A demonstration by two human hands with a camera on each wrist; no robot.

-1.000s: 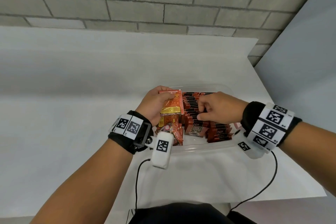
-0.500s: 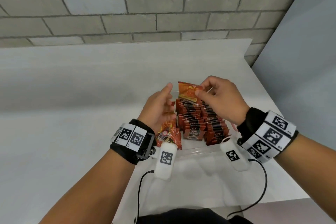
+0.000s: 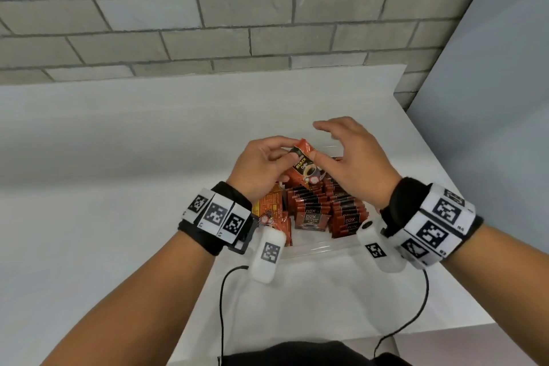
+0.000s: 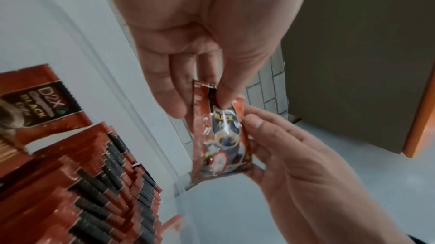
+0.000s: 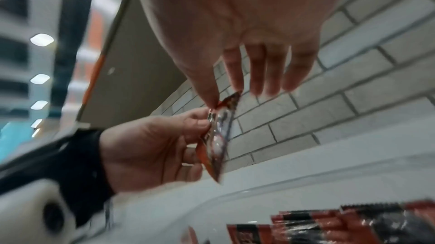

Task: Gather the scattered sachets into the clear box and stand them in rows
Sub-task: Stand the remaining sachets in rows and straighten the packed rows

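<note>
Grey brick wall (image 3: 208,15); white table (image 3: 104,157), pale panel at right (image 3: 499,98), ceiling lights (image 5: 41,39)

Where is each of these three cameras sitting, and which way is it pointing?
Head: on the head, looking down at the clear box, with both forearms showing.
Left wrist: under the left hand, looking along its fingers at the sachet.
Right wrist: under the right hand, looking toward the brick wall; the left hand shows too.
Shared: all three show the sachet held between both hands.
</note>
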